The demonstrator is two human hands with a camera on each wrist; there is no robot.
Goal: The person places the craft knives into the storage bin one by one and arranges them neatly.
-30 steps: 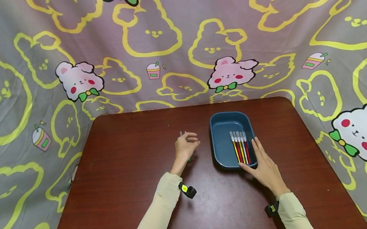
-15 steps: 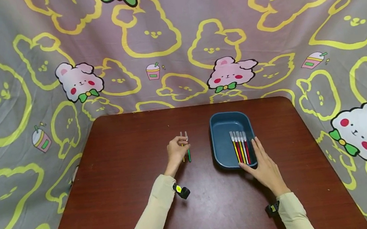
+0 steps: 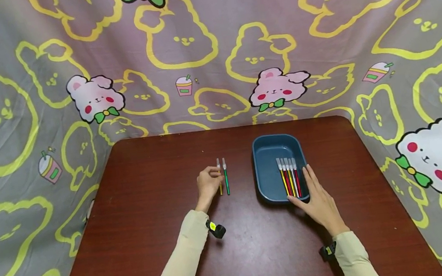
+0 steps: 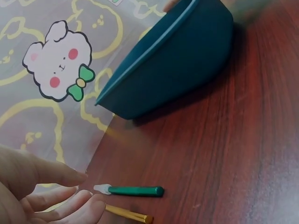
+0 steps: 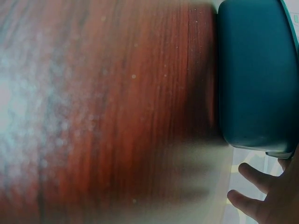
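Observation:
Two pens lie side by side on the brown table [image 3: 154,238]: a green pen [image 3: 226,181] [image 4: 133,190] and a yellow pen [image 3: 220,185] [image 4: 128,214]. My left hand [image 3: 211,177] [image 4: 70,205] sits just left of them with relaxed fingers, and one fingertip touches the yellow pen. A dark blue tray [image 3: 264,165] [image 4: 177,70] [image 5: 254,74] holds several coloured pens [image 3: 289,179] along its right side. My right hand [image 3: 310,189] [image 5: 264,196] lies flat with straight fingers against the tray's near right corner.
A grey cloth [image 3: 209,42] printed with yellow outlines and pink rabbits hangs behind and on both sides of the table. Bare table surface stretches to the left and toward the front edge. Small black cameras are strapped to both wrists.
My left hand has drawn back to the left, uncovering the green and yellow pens that it hid a second ago. The right hand and the tray have not moved.

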